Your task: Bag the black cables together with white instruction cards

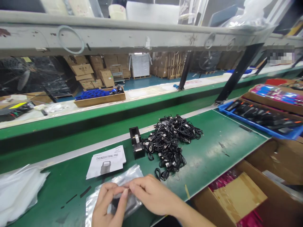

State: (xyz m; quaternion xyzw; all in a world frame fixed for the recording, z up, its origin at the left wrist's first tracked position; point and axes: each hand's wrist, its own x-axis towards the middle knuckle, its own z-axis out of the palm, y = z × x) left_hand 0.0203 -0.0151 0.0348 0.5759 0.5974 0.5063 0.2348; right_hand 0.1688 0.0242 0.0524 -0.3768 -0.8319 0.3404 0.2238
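Low in the head view, my left hand and my right hand meet with thumbs and fingertips pinched together. Between and beneath them lies a clear plastic bag, and both hands are closed on it near its upper part. Something dark shows behind my left fingers, too covered to name. Just beyond the hands sits a stack of printed leaflets reading "THUNDER TRAIL PRO". A black tape dispenser stands behind the bag. To its right is a large heap of coiled black cables.
A pile of white plastic bags lies at the left. On the right are a blue tray of black devices and open cardboard boxes. A raised shelf at the back carries a carton of blue parts; dark posts rise from it.
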